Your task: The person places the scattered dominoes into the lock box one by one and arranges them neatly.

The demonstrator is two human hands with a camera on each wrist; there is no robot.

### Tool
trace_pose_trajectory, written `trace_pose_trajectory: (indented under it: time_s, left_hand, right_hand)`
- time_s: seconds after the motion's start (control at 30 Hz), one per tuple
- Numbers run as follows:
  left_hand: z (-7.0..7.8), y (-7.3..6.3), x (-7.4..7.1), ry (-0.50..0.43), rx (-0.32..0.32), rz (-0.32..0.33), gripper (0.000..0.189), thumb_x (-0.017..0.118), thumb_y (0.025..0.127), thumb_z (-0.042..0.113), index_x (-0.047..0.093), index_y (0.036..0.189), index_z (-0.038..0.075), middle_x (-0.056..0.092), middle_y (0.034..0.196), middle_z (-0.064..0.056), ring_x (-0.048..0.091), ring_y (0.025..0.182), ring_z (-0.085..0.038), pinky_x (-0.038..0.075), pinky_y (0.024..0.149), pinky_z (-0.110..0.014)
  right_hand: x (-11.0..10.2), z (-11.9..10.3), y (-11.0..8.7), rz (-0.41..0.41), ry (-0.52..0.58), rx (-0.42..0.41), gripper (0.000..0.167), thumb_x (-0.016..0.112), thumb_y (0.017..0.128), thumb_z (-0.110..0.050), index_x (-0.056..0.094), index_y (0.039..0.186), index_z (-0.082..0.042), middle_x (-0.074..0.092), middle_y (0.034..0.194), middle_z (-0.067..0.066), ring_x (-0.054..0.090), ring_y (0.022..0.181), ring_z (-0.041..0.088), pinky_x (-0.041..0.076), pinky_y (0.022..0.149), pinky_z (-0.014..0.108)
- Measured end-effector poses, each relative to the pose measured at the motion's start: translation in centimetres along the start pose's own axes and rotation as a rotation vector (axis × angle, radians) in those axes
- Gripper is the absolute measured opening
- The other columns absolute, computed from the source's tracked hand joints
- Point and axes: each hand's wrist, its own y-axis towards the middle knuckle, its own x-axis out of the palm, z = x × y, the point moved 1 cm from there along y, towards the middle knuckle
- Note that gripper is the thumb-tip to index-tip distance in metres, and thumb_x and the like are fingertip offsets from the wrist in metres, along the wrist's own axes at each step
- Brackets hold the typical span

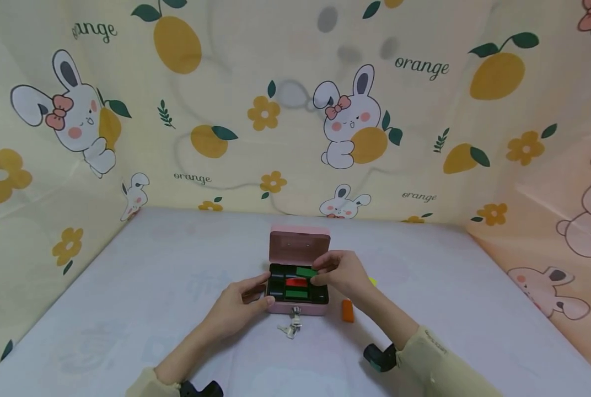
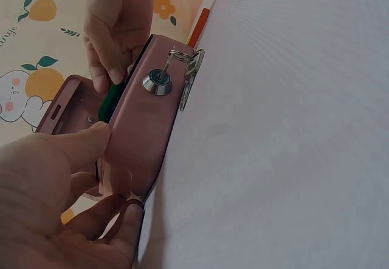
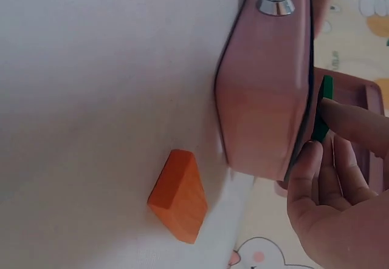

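A pink cash box (image 1: 297, 309) stands on the table with its lid (image 1: 299, 247) raised and a black compartment tray (image 1: 277, 289) inside. My left hand (image 1: 235, 309) holds the box by its left side, thumb at the front corner. Between thumb and fingers, my right hand (image 1: 342, 274) pinches a green block (image 3: 324, 108) over the back right of the tray. In the tray's middle lie a red block (image 1: 296, 282) and another green block (image 1: 296, 294). Keys (image 1: 290, 329) hang from the lock (image 2: 157, 82) on the box's front.
An orange block (image 1: 348, 311) lies on the white tabletop (image 1: 151, 286) to the right of the box. Something yellow (image 1: 372, 281) shows partly behind my right wrist. A patterned cloth (image 1: 285, 149) rises behind and at both sides.
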Motion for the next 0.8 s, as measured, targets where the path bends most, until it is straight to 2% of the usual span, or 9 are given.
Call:
trace_pose_trajectory:
  time_s: [0.4,0.8]
  left_hand:
    - [0.3,-0.2,0.0,-0.014,0.000,0.001,0.062,0.074,0.090,0.024,0.050,0.144,0.005,0.055,0.138,-0.014,0.051,0.127,-0.028,0.044,0.104,-0.035]
    - [0.3,-0.2,0.1,-0.020,-0.007,-0.001,0.062,0.074,0.090,0.025,0.049,0.144,0.006,0.053,0.139,-0.014,0.051,0.127,-0.028,0.044,0.104,-0.037]
  right_hand:
    - [0.9,-0.1,1.1,0.003,0.010,-0.002,0.025,0.084,0.073,0.004,0.070,0.093,-0.004,0.069,0.089,0.005,0.060,0.080,0.022,0.057,0.080,0.031]
    - [1.3,0.2,1.0,0.017,-0.022,-0.011,0.024,0.086,0.073,0.001,0.071,0.090,-0.007,0.068,0.087,0.006,0.058,0.079,0.022,0.055,0.075,0.029]
